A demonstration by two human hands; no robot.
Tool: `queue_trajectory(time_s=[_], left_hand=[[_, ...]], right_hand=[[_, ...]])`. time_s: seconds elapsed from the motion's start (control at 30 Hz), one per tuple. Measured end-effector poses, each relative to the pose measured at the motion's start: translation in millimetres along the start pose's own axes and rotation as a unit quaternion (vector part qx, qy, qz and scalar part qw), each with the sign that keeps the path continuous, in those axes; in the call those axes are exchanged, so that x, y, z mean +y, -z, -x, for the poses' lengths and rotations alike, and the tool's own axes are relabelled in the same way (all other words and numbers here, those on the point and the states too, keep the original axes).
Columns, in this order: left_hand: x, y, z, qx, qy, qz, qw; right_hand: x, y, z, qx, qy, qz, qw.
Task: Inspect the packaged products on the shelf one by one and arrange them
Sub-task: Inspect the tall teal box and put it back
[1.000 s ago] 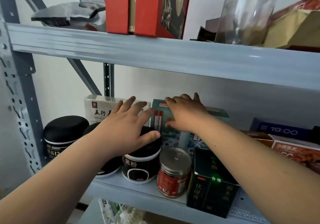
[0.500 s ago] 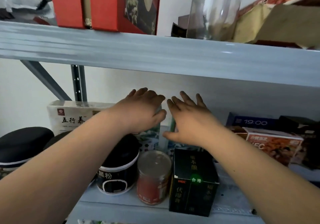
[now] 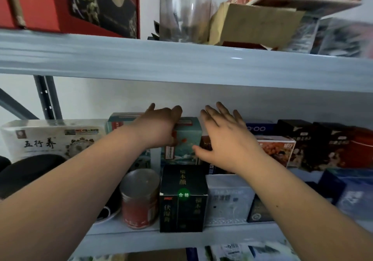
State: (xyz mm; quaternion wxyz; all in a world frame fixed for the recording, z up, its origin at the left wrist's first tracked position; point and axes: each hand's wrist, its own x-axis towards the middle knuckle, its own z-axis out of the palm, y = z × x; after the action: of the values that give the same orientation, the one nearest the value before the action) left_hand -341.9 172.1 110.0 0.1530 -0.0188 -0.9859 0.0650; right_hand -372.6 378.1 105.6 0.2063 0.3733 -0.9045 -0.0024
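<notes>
The left hand has its fingers bent over the top of a green-blue box. This box stands at the back of the shelf. The right hand is flat and spread wide, with its thumb at the right edge of the same box. The hands are apart, one on each side of the box.

I think the step is to pull this box out and look at it. To do it well, both hands should hold the box by its sides. They should lift it a little, then bring it forward slowly. A dark box and a red jar stand just in front of it. The box has to go over them and not knock them off the edge.

The red jar has a silver lid on, so I cannot see what is in it. The boxes all look closed, like the big white box on the left and the orange box on the right. On the shelf above, a glass vase looks empty.
</notes>
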Motion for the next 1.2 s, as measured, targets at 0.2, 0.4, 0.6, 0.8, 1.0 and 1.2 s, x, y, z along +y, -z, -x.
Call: queue_trajectory(time_s=[0.2, 0.4, 0.6, 0.8, 1.0, 1.2], left_hand=[[17.4, -2.9, 26.7, 0.155, -0.022, 0.031, 0.987], [39.2, 9.1, 70.0, 0.289, -0.050, 0.020, 0.956], [76.1, 21.7, 122.1, 0.329, -0.069, 0.000, 0.942], [128.3, 47.9, 178.4, 0.367, -0.089, 0.033, 0.925], [183.1, 73.0, 233.5, 0.357, -0.054, 0.182, 0.915], [226.5, 48.3, 266.1, 0.334, 0.069, 0.523, 0.781]], right_hand=[[5.3, -0.9, 21.7, 0.023, -0.011, -0.072, 0.997], [9.5, 2.1, 48.5, 0.046, -0.022, -0.143, 0.988], [10.8, 9.3, 83.3, 0.088, -0.016, -0.218, 0.972], [15.7, 9.5, 129.6, 0.122, 0.010, -0.325, 0.938], [20.3, 1.1, 190.3, 0.127, 0.039, -0.550, 0.825], [4.4, -24.5, 258.6, 0.058, -0.009, -0.705, 0.707]])
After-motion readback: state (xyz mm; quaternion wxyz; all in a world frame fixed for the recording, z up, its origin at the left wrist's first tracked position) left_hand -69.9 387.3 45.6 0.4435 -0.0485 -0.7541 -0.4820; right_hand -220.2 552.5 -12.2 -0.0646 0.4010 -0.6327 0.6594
